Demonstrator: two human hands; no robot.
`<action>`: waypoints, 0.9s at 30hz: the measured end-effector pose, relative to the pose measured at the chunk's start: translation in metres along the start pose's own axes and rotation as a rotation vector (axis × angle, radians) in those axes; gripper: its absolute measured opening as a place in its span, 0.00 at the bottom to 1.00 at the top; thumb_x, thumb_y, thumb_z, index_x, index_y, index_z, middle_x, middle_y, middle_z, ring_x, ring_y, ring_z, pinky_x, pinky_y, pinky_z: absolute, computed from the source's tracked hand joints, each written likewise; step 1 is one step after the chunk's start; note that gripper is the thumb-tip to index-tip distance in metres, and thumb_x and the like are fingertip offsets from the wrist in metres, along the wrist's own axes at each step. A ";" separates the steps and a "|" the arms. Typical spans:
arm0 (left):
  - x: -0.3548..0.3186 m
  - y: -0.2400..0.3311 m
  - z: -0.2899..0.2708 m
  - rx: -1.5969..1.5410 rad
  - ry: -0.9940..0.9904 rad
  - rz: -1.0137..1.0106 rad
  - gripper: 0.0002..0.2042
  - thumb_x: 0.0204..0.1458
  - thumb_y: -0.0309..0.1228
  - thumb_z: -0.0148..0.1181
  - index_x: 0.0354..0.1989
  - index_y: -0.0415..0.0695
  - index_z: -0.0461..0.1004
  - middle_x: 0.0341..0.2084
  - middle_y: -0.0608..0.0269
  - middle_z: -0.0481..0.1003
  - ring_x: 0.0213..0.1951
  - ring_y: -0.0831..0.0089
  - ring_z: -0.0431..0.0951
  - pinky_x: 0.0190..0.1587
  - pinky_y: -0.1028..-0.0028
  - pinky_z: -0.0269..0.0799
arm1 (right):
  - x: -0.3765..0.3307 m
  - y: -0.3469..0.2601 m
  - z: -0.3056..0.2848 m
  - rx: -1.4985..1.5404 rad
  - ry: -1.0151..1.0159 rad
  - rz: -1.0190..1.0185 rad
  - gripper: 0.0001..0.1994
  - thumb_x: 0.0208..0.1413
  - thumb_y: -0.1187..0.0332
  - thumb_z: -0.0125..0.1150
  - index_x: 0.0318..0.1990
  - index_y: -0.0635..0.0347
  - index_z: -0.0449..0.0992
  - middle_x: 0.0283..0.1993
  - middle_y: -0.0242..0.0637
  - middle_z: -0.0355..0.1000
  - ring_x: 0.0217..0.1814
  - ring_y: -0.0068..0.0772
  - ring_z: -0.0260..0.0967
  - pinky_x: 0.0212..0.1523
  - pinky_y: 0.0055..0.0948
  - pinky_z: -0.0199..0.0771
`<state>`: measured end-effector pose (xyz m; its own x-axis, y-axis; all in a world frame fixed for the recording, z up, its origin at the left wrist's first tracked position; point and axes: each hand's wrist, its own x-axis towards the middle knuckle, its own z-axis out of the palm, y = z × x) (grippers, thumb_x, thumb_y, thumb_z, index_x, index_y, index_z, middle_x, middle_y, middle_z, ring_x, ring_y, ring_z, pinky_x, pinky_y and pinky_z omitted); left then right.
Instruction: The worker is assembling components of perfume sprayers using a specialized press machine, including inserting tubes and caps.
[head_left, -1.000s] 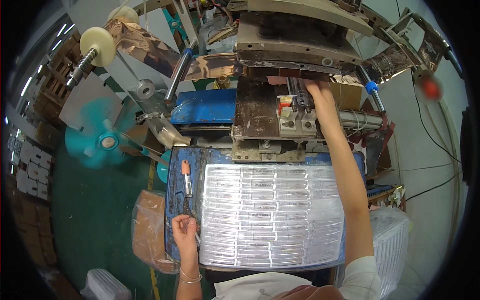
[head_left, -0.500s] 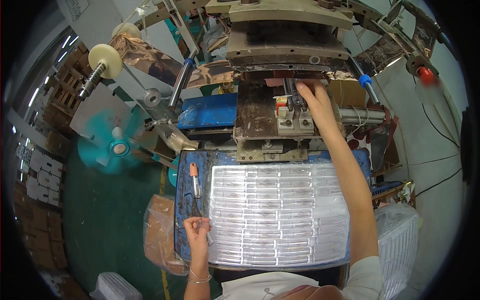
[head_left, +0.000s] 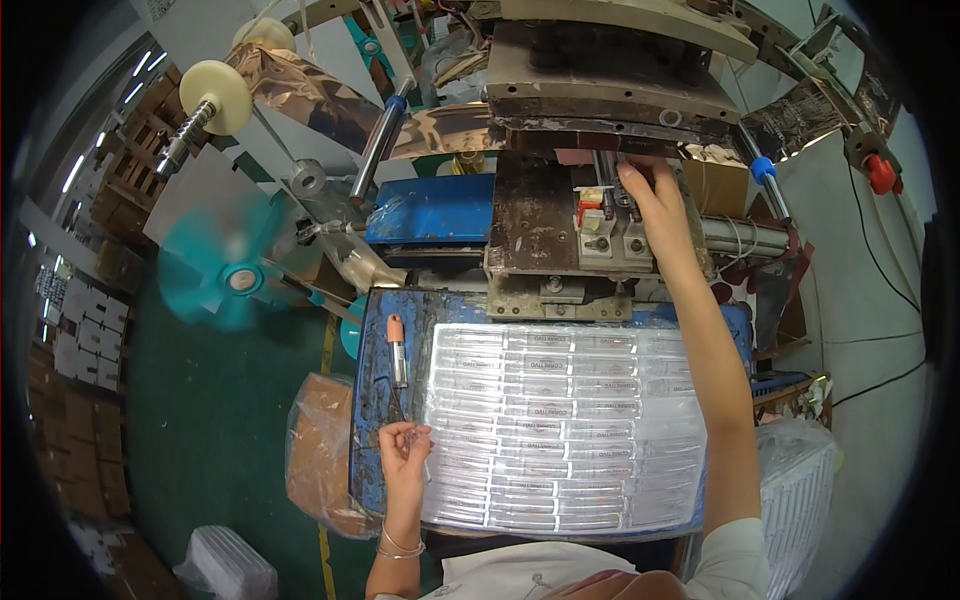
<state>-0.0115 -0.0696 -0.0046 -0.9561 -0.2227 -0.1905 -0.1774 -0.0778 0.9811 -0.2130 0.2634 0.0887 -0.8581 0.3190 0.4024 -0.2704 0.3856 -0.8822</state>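
one paint-worn blue worktable (head_left: 420, 308) stood before a metal press (head_left: 610, 95), with a green floor (head_left: 230, 410) and a spinning-blurred teal fan (head_left: 241, 279) off to the left. the left hand (head_left: 404, 452) had its fingers curled in toward the thumb near the table's left side; whether it held anything could not be told. the right hand (head_left: 655, 200) was half curled, its thumb at a clear tube (head_left: 623, 194) on the fixture (head_left: 598, 247) under the press; its grip could not be told. one orange-capped tube (head_left: 398, 352) lay left of one layer of clear tubes (head_left: 535, 430) in four columns
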 end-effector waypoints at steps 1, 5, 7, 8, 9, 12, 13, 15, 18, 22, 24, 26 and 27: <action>0.000 -0.001 -0.001 0.000 0.002 -0.001 0.10 0.48 0.21 0.50 0.38 0.41 0.59 0.32 0.61 0.69 0.32 0.81 0.66 0.37 0.81 0.65 | 0.000 0.000 0.000 -0.023 -0.006 0.006 0.19 0.51 0.57 0.51 0.44 0.63 0.67 0.45 0.39 0.64 0.47 0.30 0.60 0.51 0.25 0.54; -0.001 0.000 -0.004 -0.028 0.009 0.000 0.10 0.49 0.21 0.50 0.39 0.40 0.59 0.33 0.61 0.69 0.32 0.80 0.67 0.38 0.81 0.65 | -0.003 -0.001 0.002 -0.024 -0.003 -0.001 0.19 0.52 0.57 0.50 0.44 0.63 0.67 0.45 0.39 0.64 0.48 0.30 0.60 0.51 0.25 0.53; -0.002 0.001 -0.004 -0.034 0.007 -0.003 0.10 0.49 0.21 0.50 0.39 0.40 0.59 0.33 0.61 0.69 0.32 0.80 0.67 0.38 0.81 0.65 | -0.003 0.001 0.002 -0.040 -0.002 -0.008 0.20 0.52 0.56 0.50 0.45 0.64 0.66 0.46 0.39 0.64 0.48 0.30 0.59 0.52 0.25 0.53; -0.002 0.001 -0.005 -0.032 0.014 -0.010 0.10 0.49 0.21 0.50 0.39 0.41 0.59 0.33 0.61 0.69 0.32 0.80 0.67 0.39 0.80 0.65 | -0.004 0.002 0.002 -0.041 0.008 -0.003 0.20 0.52 0.56 0.50 0.45 0.64 0.66 0.46 0.39 0.64 0.48 0.30 0.59 0.52 0.25 0.53; -0.001 0.002 -0.004 -0.029 0.012 -0.017 0.11 0.49 0.21 0.51 0.39 0.41 0.59 0.33 0.61 0.69 0.32 0.80 0.67 0.39 0.80 0.65 | -0.004 0.003 -0.001 0.001 0.022 -0.014 0.21 0.51 0.54 0.51 0.44 0.63 0.66 0.45 0.42 0.63 0.49 0.35 0.59 0.51 0.28 0.55; -0.003 0.010 0.000 -0.053 0.019 0.027 0.11 0.49 0.21 0.51 0.39 0.41 0.60 0.33 0.61 0.69 0.33 0.79 0.66 0.39 0.80 0.64 | -0.012 -0.008 -0.017 0.043 0.062 -0.017 0.22 0.51 0.53 0.52 0.44 0.63 0.67 0.45 0.45 0.62 0.49 0.39 0.59 0.51 0.31 0.56; -0.003 0.012 0.000 -0.035 -0.014 0.020 0.11 0.49 0.21 0.51 0.39 0.41 0.60 0.33 0.61 0.69 0.33 0.79 0.66 0.39 0.80 0.64 | -0.019 -0.012 -0.026 0.051 0.065 -0.016 0.22 0.52 0.53 0.51 0.44 0.63 0.66 0.46 0.44 0.62 0.49 0.38 0.59 0.51 0.31 0.56; -0.003 0.015 0.002 0.053 0.019 0.154 0.11 0.49 0.23 0.52 0.40 0.42 0.61 0.33 0.61 0.68 0.32 0.77 0.67 0.39 0.78 0.65 | -0.037 -0.005 -0.050 0.067 0.158 -0.042 0.20 0.53 0.55 0.51 0.45 0.63 0.66 0.47 0.42 0.63 0.49 0.34 0.60 0.51 0.29 0.57; -0.008 0.038 0.039 0.142 -0.174 0.311 0.12 0.46 0.18 0.53 0.40 0.39 0.63 0.35 0.62 0.67 0.38 0.77 0.67 0.43 0.78 0.64 | -0.088 0.004 -0.107 0.134 0.093 0.056 0.16 0.54 0.61 0.51 0.45 0.63 0.67 0.44 0.35 0.65 0.46 0.25 0.60 0.47 0.22 0.60; -0.037 0.059 0.140 0.478 -0.622 0.661 0.12 0.41 0.21 0.60 0.37 0.39 0.69 0.34 0.56 0.69 0.37 0.65 0.70 0.39 0.73 0.68 | -0.185 0.060 -0.172 -0.065 0.076 0.302 0.14 0.52 0.65 0.53 0.43 0.63 0.68 0.40 0.33 0.66 0.42 0.21 0.61 0.43 0.20 0.62; -0.047 0.037 0.193 0.414 -0.808 0.841 0.13 0.40 0.25 0.61 0.36 0.39 0.69 0.34 0.54 0.68 0.36 0.60 0.71 0.37 0.70 0.68 | -0.224 0.053 -0.183 -0.089 0.092 0.359 0.13 0.50 0.68 0.55 0.42 0.63 0.68 0.37 0.31 0.68 0.38 0.20 0.63 0.41 0.20 0.62; -0.058 0.005 0.241 0.464 -0.880 0.944 0.15 0.38 0.25 0.63 0.37 0.41 0.70 0.34 0.58 0.69 0.33 0.63 0.71 0.33 0.71 0.69 | -0.252 0.036 -0.191 -0.178 0.041 0.390 0.12 0.47 0.68 0.57 0.39 0.62 0.70 0.34 0.32 0.69 0.36 0.22 0.64 0.39 0.21 0.63; -0.059 -0.011 0.261 0.572 -0.917 0.981 0.16 0.37 0.25 0.62 0.38 0.42 0.70 0.34 0.59 0.69 0.34 0.62 0.71 0.33 0.69 0.68 | -0.262 0.025 -0.195 -0.251 -0.017 0.424 0.11 0.46 0.68 0.58 0.37 0.61 0.71 0.33 0.33 0.69 0.35 0.24 0.65 0.38 0.22 0.64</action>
<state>-0.0144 0.1978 0.0049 -0.5166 0.7444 0.4232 0.7625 0.1750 0.6228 0.0905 0.3582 0.0090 -0.8773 0.4798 0.0143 0.2164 0.4219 -0.8805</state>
